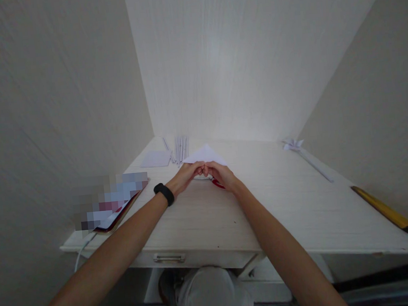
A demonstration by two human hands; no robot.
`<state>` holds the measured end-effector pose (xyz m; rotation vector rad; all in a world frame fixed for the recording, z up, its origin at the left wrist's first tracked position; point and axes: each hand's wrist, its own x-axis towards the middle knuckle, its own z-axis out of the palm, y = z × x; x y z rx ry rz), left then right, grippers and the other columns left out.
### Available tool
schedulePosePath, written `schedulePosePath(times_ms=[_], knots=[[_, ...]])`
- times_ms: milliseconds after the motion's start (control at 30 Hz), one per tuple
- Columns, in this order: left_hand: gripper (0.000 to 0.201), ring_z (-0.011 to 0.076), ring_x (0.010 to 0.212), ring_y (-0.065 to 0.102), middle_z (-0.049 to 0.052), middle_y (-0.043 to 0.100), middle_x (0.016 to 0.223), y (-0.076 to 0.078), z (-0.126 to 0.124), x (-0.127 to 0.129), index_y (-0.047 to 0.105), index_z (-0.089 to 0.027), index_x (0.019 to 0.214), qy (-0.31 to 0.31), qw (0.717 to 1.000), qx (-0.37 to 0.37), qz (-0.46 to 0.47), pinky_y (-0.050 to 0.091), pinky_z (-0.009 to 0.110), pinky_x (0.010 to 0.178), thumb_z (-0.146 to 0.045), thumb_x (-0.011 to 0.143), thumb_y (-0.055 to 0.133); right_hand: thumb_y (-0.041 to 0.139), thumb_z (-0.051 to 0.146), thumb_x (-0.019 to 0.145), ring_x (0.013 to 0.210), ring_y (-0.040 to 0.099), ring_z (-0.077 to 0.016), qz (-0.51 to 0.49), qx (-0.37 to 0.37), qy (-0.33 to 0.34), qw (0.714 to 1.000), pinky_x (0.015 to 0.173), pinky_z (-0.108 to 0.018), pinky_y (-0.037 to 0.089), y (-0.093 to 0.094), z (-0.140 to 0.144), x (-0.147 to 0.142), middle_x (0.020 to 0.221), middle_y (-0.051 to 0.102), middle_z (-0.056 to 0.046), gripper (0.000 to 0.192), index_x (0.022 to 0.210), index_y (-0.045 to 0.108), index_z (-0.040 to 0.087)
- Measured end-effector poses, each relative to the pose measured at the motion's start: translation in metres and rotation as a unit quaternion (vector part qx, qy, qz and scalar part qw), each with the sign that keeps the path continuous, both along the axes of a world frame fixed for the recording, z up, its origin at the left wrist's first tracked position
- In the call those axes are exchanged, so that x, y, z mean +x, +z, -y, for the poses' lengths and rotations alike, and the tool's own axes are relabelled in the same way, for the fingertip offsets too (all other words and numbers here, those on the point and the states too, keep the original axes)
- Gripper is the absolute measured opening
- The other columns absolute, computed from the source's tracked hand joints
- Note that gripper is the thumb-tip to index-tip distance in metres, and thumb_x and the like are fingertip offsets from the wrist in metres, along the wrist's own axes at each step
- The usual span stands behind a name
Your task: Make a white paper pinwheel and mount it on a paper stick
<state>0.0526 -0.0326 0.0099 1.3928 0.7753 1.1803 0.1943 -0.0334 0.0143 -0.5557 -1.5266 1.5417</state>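
Observation:
A white sheet of paper, folded to a triangle with its point toward the back wall, is pinched between both my hands. My left hand, with a black band on its wrist, is closed on the paper's near edge. Right beside it, my right hand is closed on the same edge, and the fingertips of the two hands meet in the middle. A red curved piece shows just below my right hand; most of it is hidden. A white edge also peeks out under the fingers.
Several thin white paper sticks and a square of paper stack lie at the back left. A paper pinwheel on a stick lies right. A yellow cutter knife sits by the right edge. A blurred-out flat device with a cable lies left.

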Motion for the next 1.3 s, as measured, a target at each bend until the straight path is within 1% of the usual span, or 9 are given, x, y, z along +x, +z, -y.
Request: schedulePosePath(times_ms=[133,233,333,500,633,800,1067,1200,1300], knots=[[0.03,0.0111,0.057,0.043,-0.002,0.048,0.053,0.0031,0.0014,-0.0003,0.049,-0.017,0.049,0.019,1.0,0.007,-0.01,0.036,0.027,0.062,-0.034,0.072,0.056,0.054,0.04,0.076,0.083,0.054,-0.0173,0.0,0.005,-0.007,1.0,0.089,-0.032,0.038,0.0046,0.003,-0.0024,0.074,0.06,-0.004,0.034,0.049,0.055,0.019],[0.03,0.0116,0.057,0.045,-0.001,0.05,0.053,0.0059,0.0025,-0.0003,0.05,-0.017,0.048,0.013,0.999,0.021,-0.027,0.036,0.027,0.063,-0.034,0.073,0.054,0.055,0.043,0.075,0.08,0.054,-0.0171,0.002,0.011,-0.016,1.0,0.087,-0.032,0.039,0.0069,0.0033,-0.0033,0.071,0.059,-0.004,0.036,0.048,0.054,0.019],[0.034,0.0117,0.055,0.045,-0.001,0.048,0.05,0.0074,0.0032,-0.0002,0.047,-0.017,0.046,0.015,0.999,0.033,-0.027,0.037,0.027,0.062,-0.035,0.073,0.055,0.055,0.045,0.075,0.077,0.054,-0.017,0.015,0.017,-0.027,0.999,0.084,-0.032,0.039,0.0065,0.0024,-0.0029,0.067,0.059,-0.004,0.039,0.047,0.053,0.019],[0.031,0.0136,0.062,0.051,0.001,0.056,0.058,0.0045,0.0021,-0.0009,0.054,-0.016,0.052,-0.036,0.999,0.03,-0.021,0.039,0.028,0.069,-0.035,0.077,0.053,0.054,0.044,0.077,0.074,0.054,-0.0161,0.005,0.024,-0.017,1.0,0.082,-0.031,0.04,0.0023,0.0006,-0.0012,0.065,0.058,-0.003,0.04,0.046,0.053,0.019],[0.028,0.015,0.068,0.053,0.002,0.059,0.065,0.0021,0.0008,-0.0014,0.056,-0.016,0.057,-0.053,0.998,0.015,-0.025,0.04,0.029,0.076,-0.036,0.077,0.051,0.054,0.046,0.078,0.07,0.056,-0.0163,0.001,0.03,-0.023,0.999,0.079,-0.032,0.042,-0.0012,-0.0024,-0.0006,0.06,0.057,-0.003,0.043,0.045,0.054,0.018],[0.03,0.0152,0.068,0.052,0.002,0.057,0.061,0.0045,0.0024,-0.0011,0.054,-0.017,0.053,-0.065,0.997,0.007,-0.031,0.039,0.03,0.077,-0.033,0.077,0.047,0.055,0.047,0.077,0.068,0.056,-0.0162,0.002,0.025,-0.03,0.999,0.076,-0.032,0.042,-0.0018,-0.0049,-0.0012,0.058,0.057,-0.003,0.044,0.044,0.055,0.018],[0.027,0.0141,0.064,0.048,0.001,0.055,0.059,0.0084,0.0061,0.0002,0.054,-0.017,0.052,-0.038,0.999,-0.01,-0.036,0.038,0.029,0.072,-0.032,0.074,0.049,0.056,0.052,0.075,0.071,0.057,-0.0162,0.02,0.029,-0.039,0.999,0.078,-0.031,0.042,0.0015,0.0,-0.001,0.062,0.059,-0.004,0.046,0.045,0.055,0.018],[0.027,0.0141,0.064,0.049,0.001,0.055,0.059,0.0046,0.0035,-0.0001,0.054,-0.017,0.053,-0.038,0.999,-0.007,-0.021,0.038,0.029,0.072,-0.033,0.075,0.051,0.057,0.054,0.074,0.069,0.056,-0.0158,0.009,0.023,-0.042,0.999,0.077,-0.031,0.042,0.001,0.0002,-0.0015,0.06,0.057,-0.003,0.046,0.045,0.054,0.018],[0.027,0.0133,0.061,0.047,0.0,0.052,0.056,0.0014,0.0006,-0.0002,0.05,-0.018,0.051,-0.01,1.0,-0.012,-0.008,0.038,0.029,0.07,-0.031,0.073,0.05,0.057,0.057,0.073,0.07,0.056,-0.0163,0.009,0.024,-0.048,0.998,0.075,-0.03,0.042,-0.0014,-0.0026,-0.0029,0.059,0.056,-0.003,0.047,0.046,0.055,0.018]])
